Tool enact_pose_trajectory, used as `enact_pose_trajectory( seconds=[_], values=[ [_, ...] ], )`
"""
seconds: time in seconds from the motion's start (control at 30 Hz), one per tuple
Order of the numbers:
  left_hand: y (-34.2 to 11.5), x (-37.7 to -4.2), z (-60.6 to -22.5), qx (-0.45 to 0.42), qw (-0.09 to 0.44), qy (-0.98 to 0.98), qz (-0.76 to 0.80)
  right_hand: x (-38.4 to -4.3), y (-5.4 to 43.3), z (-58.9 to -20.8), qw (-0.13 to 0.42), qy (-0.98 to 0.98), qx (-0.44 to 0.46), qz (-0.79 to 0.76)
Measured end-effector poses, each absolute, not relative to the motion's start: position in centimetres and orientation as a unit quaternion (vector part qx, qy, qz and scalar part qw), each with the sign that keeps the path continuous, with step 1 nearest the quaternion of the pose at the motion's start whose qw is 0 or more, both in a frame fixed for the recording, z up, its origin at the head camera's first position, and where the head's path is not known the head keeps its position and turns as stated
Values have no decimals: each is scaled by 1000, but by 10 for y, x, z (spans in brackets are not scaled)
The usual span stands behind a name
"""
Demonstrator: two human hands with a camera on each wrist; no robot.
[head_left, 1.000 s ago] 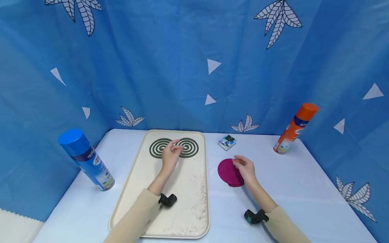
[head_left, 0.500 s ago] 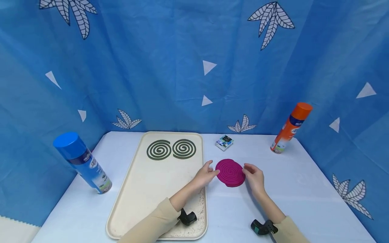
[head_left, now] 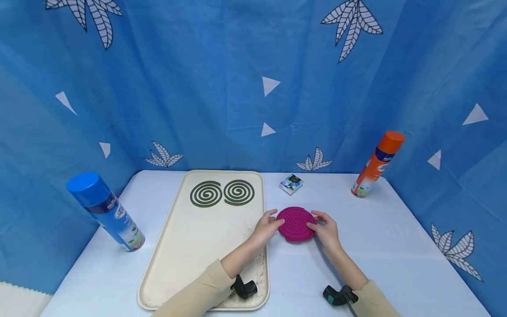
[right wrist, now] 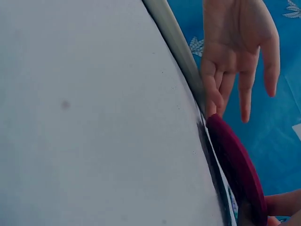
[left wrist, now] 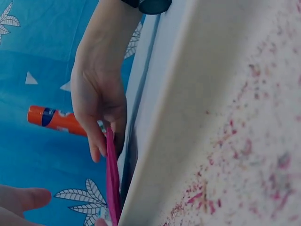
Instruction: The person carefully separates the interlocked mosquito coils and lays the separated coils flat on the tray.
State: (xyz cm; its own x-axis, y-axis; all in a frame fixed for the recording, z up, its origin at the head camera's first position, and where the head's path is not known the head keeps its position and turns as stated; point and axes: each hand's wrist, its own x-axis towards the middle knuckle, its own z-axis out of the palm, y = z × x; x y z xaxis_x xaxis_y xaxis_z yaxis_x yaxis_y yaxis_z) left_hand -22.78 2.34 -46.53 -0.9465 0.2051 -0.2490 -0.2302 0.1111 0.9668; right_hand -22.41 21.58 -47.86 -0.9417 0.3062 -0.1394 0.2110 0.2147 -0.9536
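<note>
A stack of magenta mosquito coils lies between my two hands, right of the tray; whether it touches the tablecloth I cannot tell. At its right edge my right hand pinches it, thumb on top; the right wrist view shows the stack edge-on. On the opposite side, my left hand touches the left edge. Its fingers look mostly straight in the right wrist view, with the thumb side above the stack. Two green mosquito coils lie side by side at the tray's far end.
The cream tray lies under my left forearm, with crumbs along its right side. Behind the stack is a small patterned box. A blue spray can stands at left, an orange one at back right, before a blue curtain.
My left hand has come from above the green coils to the stack's left edge. The magenta coils, earlier offset from one another, now line up, and the right hand has closed on their edge.
</note>
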Motion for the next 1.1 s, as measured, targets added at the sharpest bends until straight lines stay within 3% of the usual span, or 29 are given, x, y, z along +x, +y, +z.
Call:
enact_pose_trajectory(
  seconds=[0.27, 0.57, 0.9, 1.1],
  values=[
    [0, -239, -459, 31, 80, 751, 655, -231, 205, -450, 24, -704, -173, 689],
    [-35, -246, -422, 58, 34, 705, 706, -232, 166, -409, 38, -646, -123, 752],
    [-69, -237, -387, 43, -57, 704, 706, -216, 137, -371, -59, -608, -22, 791],
    [-64, -226, -387, 146, -81, 807, 567, -211, 137, -370, -10, -634, -36, 772]
  ],
)
